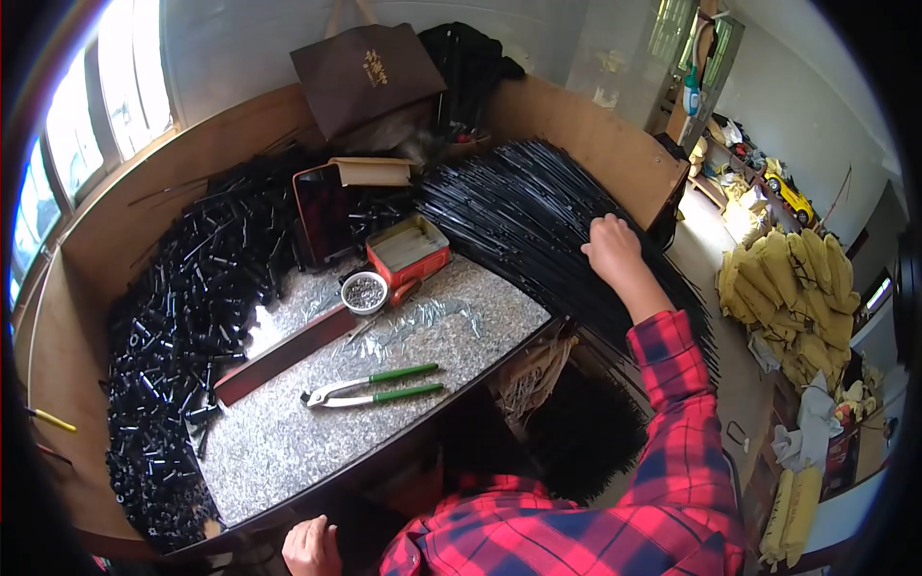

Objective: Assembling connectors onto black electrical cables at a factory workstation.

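Observation:
My right hand (616, 252) reaches over a large fanned bundle of thin black rods (523, 206) at the back right. Its fingers are curled down against the rods; whatever they pinch is hidden. My left hand (311, 547) is at the lower edge, below the front of the speckled worktop (279, 461). Its fingers are loosely bent, with nothing visible in them. On the worktop lie green-handled pincers (375, 386), jaws toward the left. Behind them are loose metal pins (437, 317), a white cup of small metal pieces (365, 293) and a red open tin (411, 252).
A long dark red bar (286, 357) lies on the worktop beside a heap of black tubular parts (182, 307). A phone (324, 216) stands upright behind. Wooden boards (586, 134) wall the bench. Yellow sacks (792, 293) are piled at the right.

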`<state>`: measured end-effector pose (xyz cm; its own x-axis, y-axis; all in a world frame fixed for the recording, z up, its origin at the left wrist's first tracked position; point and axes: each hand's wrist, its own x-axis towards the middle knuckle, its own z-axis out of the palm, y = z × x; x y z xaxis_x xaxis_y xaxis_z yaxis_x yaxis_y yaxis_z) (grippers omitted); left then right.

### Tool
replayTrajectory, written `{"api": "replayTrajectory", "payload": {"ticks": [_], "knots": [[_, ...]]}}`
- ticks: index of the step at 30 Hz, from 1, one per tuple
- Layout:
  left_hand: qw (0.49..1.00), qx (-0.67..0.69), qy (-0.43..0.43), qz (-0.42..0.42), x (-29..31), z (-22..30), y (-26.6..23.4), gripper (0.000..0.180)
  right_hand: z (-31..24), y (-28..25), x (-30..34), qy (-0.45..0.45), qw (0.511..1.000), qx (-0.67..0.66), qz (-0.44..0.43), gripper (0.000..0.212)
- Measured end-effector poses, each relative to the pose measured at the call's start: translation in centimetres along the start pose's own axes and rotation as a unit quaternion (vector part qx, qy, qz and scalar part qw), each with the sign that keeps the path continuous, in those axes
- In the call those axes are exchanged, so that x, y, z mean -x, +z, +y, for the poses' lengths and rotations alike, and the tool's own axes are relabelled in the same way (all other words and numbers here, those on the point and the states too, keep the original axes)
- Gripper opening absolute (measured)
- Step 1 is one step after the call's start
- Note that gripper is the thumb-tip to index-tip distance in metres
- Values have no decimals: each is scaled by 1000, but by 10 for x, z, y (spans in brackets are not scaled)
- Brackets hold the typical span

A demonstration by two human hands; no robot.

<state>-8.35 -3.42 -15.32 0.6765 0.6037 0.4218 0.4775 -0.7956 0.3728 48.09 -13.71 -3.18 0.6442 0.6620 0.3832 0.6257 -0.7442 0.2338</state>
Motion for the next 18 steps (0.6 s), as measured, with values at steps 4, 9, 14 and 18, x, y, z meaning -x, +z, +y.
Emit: {"api": "replayTrajectory", "payload": {"ticks": [4, 9, 14, 18], "knots": [[994, 16, 102, -17, -65, 25, -19, 26, 30, -13, -10, 19, 996, -20, -80, 44], [980, -78, 160, -93, -146, 25, 9, 42, 58, 9, -19, 33, 994, -54, -94, 34], [972, -100, 156, -145, -179, 8, 41, 38, 66, 38, -26, 3, 997, -64, -40, 29], [977, -108, 127, -130, -191, 18, 59, 31, 68, 36, -32, 15, 995, -78, -53, 30]]}}
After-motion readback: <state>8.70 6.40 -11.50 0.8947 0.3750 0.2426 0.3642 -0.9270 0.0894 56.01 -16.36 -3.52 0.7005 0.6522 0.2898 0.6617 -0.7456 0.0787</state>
